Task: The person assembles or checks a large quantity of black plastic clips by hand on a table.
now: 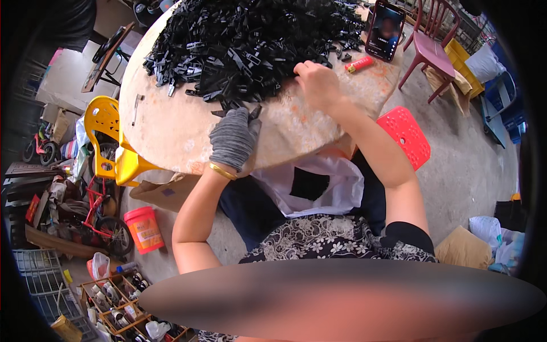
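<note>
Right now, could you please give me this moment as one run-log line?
left hand: gray-gloved, at pile of black pieces | right hand: ungloved, at same pile | grips: unclear | table: also red cylinder, phone

Toward the far edge of a mottled beige-and-orange surface (pixel 165 128) the pieces (pixel 245 48) are black, the cylinder (pixel 359 64) near its right edge is red, and the left hand (pixel 234 137) is gloved in streaked grey.

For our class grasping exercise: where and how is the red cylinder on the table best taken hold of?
Probably pinch the red cylinder across its middle, coming from above and the near side: it lies on its side, with the phone close beyond it.
</note>
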Demonstrator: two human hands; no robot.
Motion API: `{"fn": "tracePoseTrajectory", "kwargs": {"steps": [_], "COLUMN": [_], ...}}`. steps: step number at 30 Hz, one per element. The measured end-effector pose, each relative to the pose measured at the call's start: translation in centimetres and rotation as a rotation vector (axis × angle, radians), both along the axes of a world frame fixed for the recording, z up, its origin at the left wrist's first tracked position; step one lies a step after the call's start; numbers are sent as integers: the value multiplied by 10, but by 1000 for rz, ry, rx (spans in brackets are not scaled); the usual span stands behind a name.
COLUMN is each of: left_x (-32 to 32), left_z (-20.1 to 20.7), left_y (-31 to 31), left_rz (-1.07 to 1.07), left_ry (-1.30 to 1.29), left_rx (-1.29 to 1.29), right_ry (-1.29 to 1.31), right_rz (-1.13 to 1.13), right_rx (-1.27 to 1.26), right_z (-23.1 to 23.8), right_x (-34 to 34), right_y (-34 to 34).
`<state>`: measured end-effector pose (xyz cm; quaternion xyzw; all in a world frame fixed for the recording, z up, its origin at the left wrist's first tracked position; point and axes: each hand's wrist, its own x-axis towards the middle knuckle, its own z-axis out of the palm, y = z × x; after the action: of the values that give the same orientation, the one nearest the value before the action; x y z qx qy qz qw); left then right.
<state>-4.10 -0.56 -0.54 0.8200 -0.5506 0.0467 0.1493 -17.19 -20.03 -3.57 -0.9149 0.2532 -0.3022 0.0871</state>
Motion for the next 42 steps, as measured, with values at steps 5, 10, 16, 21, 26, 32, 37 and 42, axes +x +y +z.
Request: {"fn": "tracePoseTrajectory", "kwargs": {"steps": [5,10,16,21,26,32,37,42], "left_x": [-1,-7,-9,-17,-16,-18,-30,-28], "left_z": [3,16,3,4,10,32,41,34], "left_y": [10,10,5,5,2,-8,-26,-39], "left_rz": [-142,-115,-391,-364,-401,-397,-453,-543], "left_ry": [58,480,232,194,158,-26,-159,-159], "left_rx": [-103,-40,-84,-39,11,309,377,406], "right_ry": [-106,-193,-210,-226,-215,-183,-200,-151], "right_rz": [59,212,533,547,548,420,397,359], "right_rx": [63,233,310,318,297,283,-25,-124], "right_z": [1,7,5,3,0,6,8,11], "right_x": [-15,-42,-46,-48,-48,-51,-53,-49], "right_y": [-2,35,45,45,46,55,65,76]}}
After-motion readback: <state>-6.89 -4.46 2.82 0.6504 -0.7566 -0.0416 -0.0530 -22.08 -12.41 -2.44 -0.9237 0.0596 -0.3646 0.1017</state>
